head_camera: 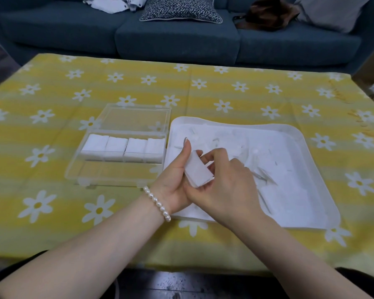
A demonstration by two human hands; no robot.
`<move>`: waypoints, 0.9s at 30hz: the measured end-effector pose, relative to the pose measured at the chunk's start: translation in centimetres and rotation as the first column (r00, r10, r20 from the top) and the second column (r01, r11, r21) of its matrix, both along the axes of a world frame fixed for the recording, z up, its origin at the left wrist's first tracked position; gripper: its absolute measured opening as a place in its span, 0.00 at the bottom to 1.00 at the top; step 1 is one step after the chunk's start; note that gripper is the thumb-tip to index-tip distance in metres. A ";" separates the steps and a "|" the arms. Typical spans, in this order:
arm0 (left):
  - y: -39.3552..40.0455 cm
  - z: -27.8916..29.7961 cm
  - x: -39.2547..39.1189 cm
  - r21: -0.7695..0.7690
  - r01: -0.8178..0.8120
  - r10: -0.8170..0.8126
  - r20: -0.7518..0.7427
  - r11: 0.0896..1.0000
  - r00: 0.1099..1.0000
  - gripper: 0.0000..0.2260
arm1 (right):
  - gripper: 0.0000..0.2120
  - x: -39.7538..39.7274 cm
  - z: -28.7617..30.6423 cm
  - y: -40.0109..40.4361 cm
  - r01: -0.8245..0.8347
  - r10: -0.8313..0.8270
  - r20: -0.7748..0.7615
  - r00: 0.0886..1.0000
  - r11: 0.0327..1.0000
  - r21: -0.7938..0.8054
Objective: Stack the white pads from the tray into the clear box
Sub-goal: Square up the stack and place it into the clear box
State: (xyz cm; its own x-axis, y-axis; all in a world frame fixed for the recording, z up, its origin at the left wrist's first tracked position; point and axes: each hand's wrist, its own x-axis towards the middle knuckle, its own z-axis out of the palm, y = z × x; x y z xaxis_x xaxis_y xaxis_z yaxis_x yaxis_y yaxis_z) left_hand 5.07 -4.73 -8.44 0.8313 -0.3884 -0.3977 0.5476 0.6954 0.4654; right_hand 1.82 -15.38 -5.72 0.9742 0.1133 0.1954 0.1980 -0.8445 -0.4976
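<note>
A small stack of thin white pads [198, 171], pinched between the left hand [177, 180] and right hand [227, 186] above the white plastic tray [324, 216], could be fanned apart if loosened before the clear plastic box [117, 175] is reached.

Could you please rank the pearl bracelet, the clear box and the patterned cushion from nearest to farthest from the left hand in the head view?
1. pearl bracelet, on the wrist of the left hand.
2. clear box, on the table, left of the hands.
3. patterned cushion, on the sofa beyond the table.
</note>
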 end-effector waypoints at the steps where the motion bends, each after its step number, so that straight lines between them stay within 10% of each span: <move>1: 0.0 0.0 -0.1 -0.002 0.005 -0.005 0.004 1.000 1.000 0.16 | 0.22 0.1 -0.2 0.2 0.003 -0.002 0.022 1.000 1.000 -0.011; 21: 0.1 -0.3 -0.2 -0.022 0.120 -0.120 0.002 0.992 0.993 0.28 | 0.22 0.1 0.0 -0.4 -0.119 0.124 0.059 0.990 0.989 -0.091; 27: 0.8 0.2 0.1 -0.001 0.112 -0.111 -0.162 0.994 0.981 0.37 | 0.31 1.2 2.7 -3.5 -0.229 0.230 0.013 0.973 0.963 0.141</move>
State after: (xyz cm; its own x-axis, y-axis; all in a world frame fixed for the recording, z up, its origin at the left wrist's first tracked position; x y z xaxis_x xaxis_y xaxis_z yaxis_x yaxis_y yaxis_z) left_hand 5.20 -3.94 -8.27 0.7075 -0.4714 -0.5265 0.6899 0.6222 0.3699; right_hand 3.06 -18.93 -3.06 0.9259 0.3053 0.2223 0.3764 -0.6981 -0.6091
